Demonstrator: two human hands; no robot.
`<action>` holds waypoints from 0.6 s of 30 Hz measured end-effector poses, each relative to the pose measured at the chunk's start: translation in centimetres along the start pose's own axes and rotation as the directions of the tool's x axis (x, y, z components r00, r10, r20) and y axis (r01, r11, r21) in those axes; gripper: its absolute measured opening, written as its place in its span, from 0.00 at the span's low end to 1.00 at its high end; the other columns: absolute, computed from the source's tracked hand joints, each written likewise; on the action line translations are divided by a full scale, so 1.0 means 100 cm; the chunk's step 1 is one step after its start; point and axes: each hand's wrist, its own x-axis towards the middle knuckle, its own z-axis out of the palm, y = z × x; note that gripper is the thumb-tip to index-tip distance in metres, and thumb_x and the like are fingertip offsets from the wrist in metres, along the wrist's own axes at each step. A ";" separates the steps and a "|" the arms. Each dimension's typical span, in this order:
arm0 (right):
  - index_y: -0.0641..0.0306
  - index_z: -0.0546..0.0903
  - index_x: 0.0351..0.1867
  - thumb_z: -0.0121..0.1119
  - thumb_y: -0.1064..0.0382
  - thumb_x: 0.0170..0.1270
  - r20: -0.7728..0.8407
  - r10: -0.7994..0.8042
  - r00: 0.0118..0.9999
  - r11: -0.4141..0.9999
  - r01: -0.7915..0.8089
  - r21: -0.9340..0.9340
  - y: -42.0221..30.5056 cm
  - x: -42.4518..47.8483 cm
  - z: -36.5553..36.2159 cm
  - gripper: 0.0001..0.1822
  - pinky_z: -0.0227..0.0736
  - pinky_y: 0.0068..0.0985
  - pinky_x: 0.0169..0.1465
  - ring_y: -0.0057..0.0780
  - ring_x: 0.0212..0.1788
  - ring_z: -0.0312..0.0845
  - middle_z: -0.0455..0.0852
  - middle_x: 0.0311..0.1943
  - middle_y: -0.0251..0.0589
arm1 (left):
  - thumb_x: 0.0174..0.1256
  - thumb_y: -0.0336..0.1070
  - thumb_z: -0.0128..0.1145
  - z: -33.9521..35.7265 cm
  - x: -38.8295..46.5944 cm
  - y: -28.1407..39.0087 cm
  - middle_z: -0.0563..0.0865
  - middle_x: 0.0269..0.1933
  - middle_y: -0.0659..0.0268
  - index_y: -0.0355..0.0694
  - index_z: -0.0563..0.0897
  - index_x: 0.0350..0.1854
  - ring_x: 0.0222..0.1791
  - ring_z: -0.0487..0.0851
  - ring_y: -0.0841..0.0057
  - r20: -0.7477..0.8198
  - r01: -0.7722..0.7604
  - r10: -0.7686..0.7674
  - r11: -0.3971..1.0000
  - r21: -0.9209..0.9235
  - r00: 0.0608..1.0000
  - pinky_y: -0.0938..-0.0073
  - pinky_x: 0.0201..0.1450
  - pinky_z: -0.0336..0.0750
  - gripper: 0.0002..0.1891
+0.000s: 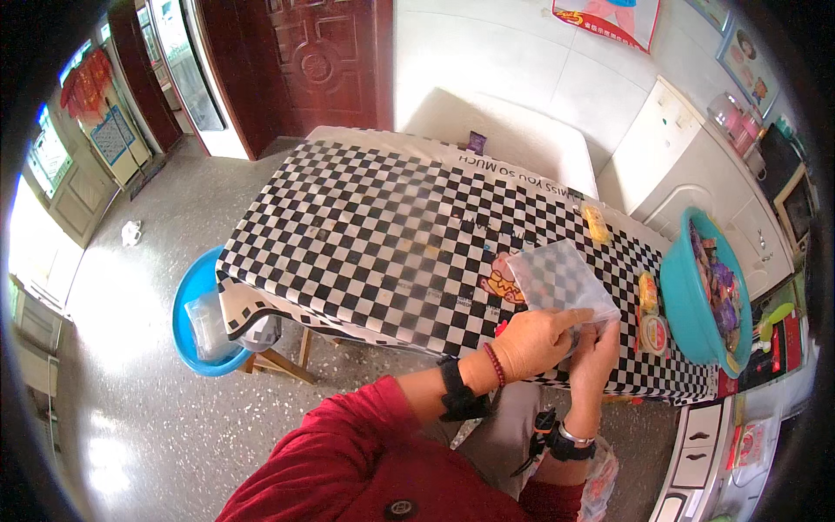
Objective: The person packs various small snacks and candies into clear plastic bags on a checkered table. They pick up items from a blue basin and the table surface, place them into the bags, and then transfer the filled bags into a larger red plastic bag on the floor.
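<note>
A clear plastic bag [554, 274], flat and see-through, is held just over the checkered tablecloth, its near edge at my fingers. With its index finger stretched along that edge, my left hand [533, 346] grips the bag; its thumb is hidden. My right hand [595, 355] pinches the bag's near right corner. Red beads and a black strap circle the left wrist; a silver bangle and another black strap are on the right. Close to the right hand lie a round-lidded package [653, 335] and a yellow packet [648, 292].
A teal basin [678, 293] full of small wrapped packets stands on the table's right end. Another yellow packet [595, 223] and a purple packet [477, 142] lie along the far side. At left, a blue basin [196, 274] holding clear plastic bags [212, 326] rests on a wooden stool [284, 365].
</note>
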 end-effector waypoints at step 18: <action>0.67 0.76 0.39 0.62 0.65 0.75 -0.001 -0.038 0.999 0.998 0.038 -0.052 0.039 0.002 0.007 0.08 0.72 0.36 0.33 0.38 0.27 0.77 0.82 0.27 0.45 | 0.65 0.24 0.58 -0.006 -0.001 0.002 0.90 0.41 0.48 0.42 0.87 0.61 0.35 0.90 0.55 -0.110 -0.134 0.129 0.990 -0.039 0.986 0.63 0.41 0.84 0.22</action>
